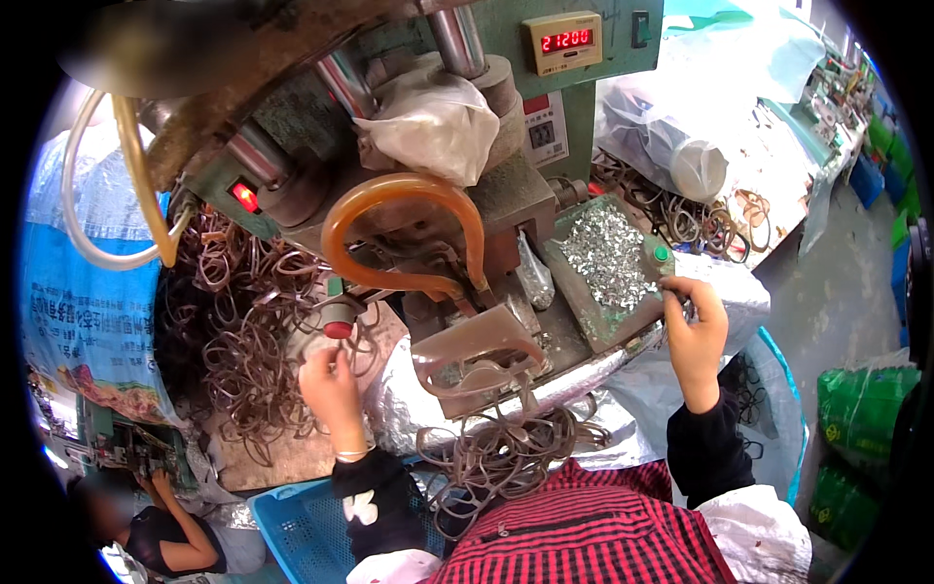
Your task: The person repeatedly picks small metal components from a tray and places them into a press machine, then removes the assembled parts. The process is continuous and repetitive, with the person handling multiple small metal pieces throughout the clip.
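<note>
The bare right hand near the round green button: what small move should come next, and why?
Probably the bare right hand should move its fingertips onto the round green button: they sit just below it in the view. The bare left hand is near the round red button, and neither hand lies under the green metal press.

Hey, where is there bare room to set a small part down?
A strip of brown board is bare between the tangled loops and the blue basket. Farther right, grey floor shows beside the green bags. Crowded: those loops, and the tray of metal scraps beside your right hand.
</note>
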`<act>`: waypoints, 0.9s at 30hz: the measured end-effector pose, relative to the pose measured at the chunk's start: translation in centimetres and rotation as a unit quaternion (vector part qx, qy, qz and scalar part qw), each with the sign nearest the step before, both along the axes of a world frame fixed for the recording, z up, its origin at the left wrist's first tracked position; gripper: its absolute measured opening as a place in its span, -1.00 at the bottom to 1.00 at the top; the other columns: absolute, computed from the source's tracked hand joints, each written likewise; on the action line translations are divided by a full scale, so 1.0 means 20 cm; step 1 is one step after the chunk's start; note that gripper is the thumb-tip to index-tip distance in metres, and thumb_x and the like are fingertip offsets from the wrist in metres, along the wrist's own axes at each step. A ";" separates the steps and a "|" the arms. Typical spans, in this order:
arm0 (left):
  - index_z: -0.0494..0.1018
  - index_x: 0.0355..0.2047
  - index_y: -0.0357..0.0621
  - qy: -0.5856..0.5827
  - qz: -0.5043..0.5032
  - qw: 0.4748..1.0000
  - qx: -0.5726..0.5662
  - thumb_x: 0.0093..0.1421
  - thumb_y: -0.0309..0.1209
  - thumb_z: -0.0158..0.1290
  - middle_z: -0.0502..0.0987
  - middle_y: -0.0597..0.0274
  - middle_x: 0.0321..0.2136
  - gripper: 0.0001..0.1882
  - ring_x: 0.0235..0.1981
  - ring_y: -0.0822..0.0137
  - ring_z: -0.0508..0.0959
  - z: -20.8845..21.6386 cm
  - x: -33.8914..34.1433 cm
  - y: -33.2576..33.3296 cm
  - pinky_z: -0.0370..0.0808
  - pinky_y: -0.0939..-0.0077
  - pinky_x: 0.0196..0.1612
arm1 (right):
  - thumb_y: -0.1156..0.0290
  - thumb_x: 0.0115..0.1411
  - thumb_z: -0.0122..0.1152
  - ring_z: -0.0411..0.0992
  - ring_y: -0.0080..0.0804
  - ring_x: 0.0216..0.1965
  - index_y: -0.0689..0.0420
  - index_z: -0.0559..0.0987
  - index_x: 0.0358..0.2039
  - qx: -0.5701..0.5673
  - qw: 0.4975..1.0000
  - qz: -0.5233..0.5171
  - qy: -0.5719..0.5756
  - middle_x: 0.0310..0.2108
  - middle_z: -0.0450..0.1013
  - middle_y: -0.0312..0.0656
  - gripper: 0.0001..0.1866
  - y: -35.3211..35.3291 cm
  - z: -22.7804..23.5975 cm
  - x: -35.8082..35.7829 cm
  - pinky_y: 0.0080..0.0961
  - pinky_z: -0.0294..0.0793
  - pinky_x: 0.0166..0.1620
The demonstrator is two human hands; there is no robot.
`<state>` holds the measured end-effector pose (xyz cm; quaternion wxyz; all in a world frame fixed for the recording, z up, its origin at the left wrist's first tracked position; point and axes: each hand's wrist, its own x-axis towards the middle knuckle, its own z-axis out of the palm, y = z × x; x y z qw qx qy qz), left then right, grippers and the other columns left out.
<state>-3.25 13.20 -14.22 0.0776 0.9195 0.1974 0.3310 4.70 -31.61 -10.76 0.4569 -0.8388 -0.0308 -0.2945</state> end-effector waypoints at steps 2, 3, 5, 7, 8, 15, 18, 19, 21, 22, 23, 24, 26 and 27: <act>0.56 -0.27 -0.26 -0.087 -0.104 0.971 -0.197 0.25 -0.50 0.14 0.55 0.27 -0.49 -0.91 -0.48 0.40 0.50 0.09 0.02 -0.04 0.39 0.52 -0.40 | 0.66 0.05 0.21 0.52 -0.26 -0.32 0.20 0.65 -0.32 0.040 0.997 0.066 0.019 -0.38 0.57 -0.15 -0.83 0.06 0.08 -0.05 -0.44 0.46 -0.19; 0.55 -0.22 -0.26 -0.131 -0.141 0.944 -0.266 0.29 -0.48 0.11 0.53 0.33 -0.51 -0.89 -0.50 0.48 0.47 0.10 0.04 -0.05 0.37 0.56 -0.43 | 0.67 0.05 0.21 0.54 -0.26 -0.29 0.21 0.66 -0.33 0.031 0.992 0.121 0.003 -0.36 0.58 -0.14 -0.83 0.11 0.13 -0.05 -0.43 0.47 -0.16; 0.54 -0.16 -0.26 -0.180 -0.184 0.894 -0.367 0.35 -0.46 0.07 0.51 0.41 -0.53 -0.86 -0.53 0.58 0.41 0.17 0.05 -0.09 0.32 0.64 -0.48 | 0.66 0.00 0.28 0.55 -0.23 -0.28 0.19 0.67 -0.33 0.043 0.973 0.225 -0.042 -0.38 0.60 -0.15 -0.81 0.26 0.27 -0.03 -0.38 0.49 -0.16; 0.53 -0.11 -0.25 -0.190 -0.202 0.853 -0.442 0.38 -0.44 0.04 0.51 0.44 -0.52 -0.83 -0.56 0.63 0.38 0.25 0.05 -0.16 0.28 0.71 -0.51 | 0.65 -0.01 0.31 0.55 -0.22 -0.27 0.18 0.67 -0.32 0.054 0.956 0.268 -0.104 -0.37 0.60 -0.15 -0.80 0.41 0.34 0.06 -0.38 0.50 -0.17; 0.55 -0.06 -0.23 -0.152 -0.185 0.877 -0.417 0.38 -0.42 0.04 0.50 0.42 -0.52 -0.79 -0.59 0.68 0.33 0.23 0.06 -0.16 0.21 0.76 -0.54 | 0.64 -0.01 0.31 0.55 -0.22 -0.27 0.18 0.67 -0.32 0.055 0.948 0.283 -0.136 -0.36 0.60 -0.14 -0.81 0.47 0.33 0.10 -0.39 0.51 -0.17; 0.50 0.07 -0.29 -0.261 -0.106 0.801 -0.528 0.34 -0.49 0.06 0.57 0.31 -0.44 -0.70 -0.57 0.60 0.40 0.06 -0.10 -0.33 0.30 0.74 -0.51 | 0.63 0.11 0.30 0.52 -0.55 -0.18 0.29 0.57 -0.12 0.307 0.896 0.312 0.072 -0.26 0.56 -0.23 -0.72 0.65 0.25 0.03 -0.59 0.48 -0.07; 0.46 0.10 -0.29 -0.321 -0.094 0.847 -0.413 0.34 -0.56 0.00 0.59 0.19 -0.41 -0.68 -0.55 0.51 0.44 0.29 -0.06 -0.46 0.38 0.68 -0.50 | 0.64 0.12 0.29 0.52 -0.57 -0.18 0.29 0.53 -0.04 0.356 0.874 0.320 0.084 -0.18 0.55 -0.23 -0.65 0.65 0.27 0.02 -0.61 0.47 -0.05; 0.43 0.13 -0.25 -0.376 -0.162 0.830 -0.379 0.36 -0.53 -0.01 0.57 0.20 -0.38 -0.67 -0.55 0.52 0.43 0.37 -0.04 -0.51 0.36 0.70 -0.52 | 0.65 0.14 0.27 0.51 -0.59 -0.17 0.29 0.48 0.04 0.369 0.862 0.334 0.096 -0.11 0.54 -0.21 -0.58 0.65 0.27 0.02 -0.63 0.46 -0.04; 0.40 0.16 -0.23 -0.427 -0.293 0.806 -0.287 0.38 -0.50 -0.01 0.56 0.17 -0.35 -0.65 -0.54 0.50 0.43 0.55 -0.01 -0.57 0.35 0.69 -0.55 | 0.65 0.14 0.27 0.50 -0.58 -0.15 0.31 0.46 0.06 0.392 0.841 0.356 0.112 -0.09 0.53 -0.19 -0.56 0.67 0.30 0.00 -0.63 0.45 -0.03; 0.39 0.16 -0.24 -0.420 -0.356 0.802 -0.231 0.38 -0.49 0.00 0.56 0.13 -0.33 -0.65 -0.54 0.49 0.44 0.63 0.00 -0.59 0.37 0.67 -0.55 | 0.65 0.14 0.27 0.50 -0.58 -0.14 0.32 0.45 0.08 0.406 0.830 0.364 0.118 -0.08 0.53 -0.19 -0.54 0.68 0.32 -0.01 -0.63 0.45 -0.02; 0.40 0.15 -0.26 -0.389 -0.361 0.825 -0.195 0.38 -0.51 0.00 0.57 0.05 -0.29 -0.65 -0.51 0.46 0.46 0.69 0.02 -0.58 0.41 0.65 -0.54 | 0.66 0.15 0.25 0.49 -0.58 -0.12 0.33 0.42 0.11 0.413 0.819 0.373 0.141 -0.08 0.53 -0.19 -0.52 0.69 0.34 -0.02 -0.63 0.44 -0.01; 0.42 0.12 -0.29 -0.399 -0.304 0.848 -0.171 0.38 -0.53 -0.02 0.58 0.02 -0.30 -0.68 -0.49 0.46 0.47 0.72 0.07 -0.62 0.41 0.64 -0.53 | 0.66 0.15 0.24 0.49 -0.58 -0.12 0.33 0.42 0.11 0.432 0.807 0.372 0.152 -0.08 0.53 -0.20 -0.52 0.71 0.36 -0.03 -0.63 0.44 -0.01; 0.45 0.08 -0.34 -0.408 -0.272 0.852 -0.183 0.39 -0.52 -0.04 0.59 0.04 -0.34 -0.71 -0.49 0.47 0.47 0.71 0.13 -0.65 0.41 0.64 -0.52 | 0.66 0.15 0.22 0.49 -0.57 -0.11 0.33 0.41 0.12 0.472 0.791 0.354 0.163 -0.08 0.53 -0.20 -0.51 0.72 0.38 -0.04 -0.62 0.44 0.00; 0.45 0.07 -0.35 -0.403 -0.296 0.848 -0.173 0.38 -0.53 -0.03 0.59 0.04 -0.35 -0.71 -0.51 0.46 0.46 0.71 0.10 -0.65 0.41 0.63 -0.53 | 0.65 0.17 0.19 0.48 -0.53 -0.09 0.33 0.39 0.14 0.463 0.795 0.343 0.187 -0.04 0.51 -0.17 -0.51 0.70 0.43 -0.09 -0.58 0.45 0.02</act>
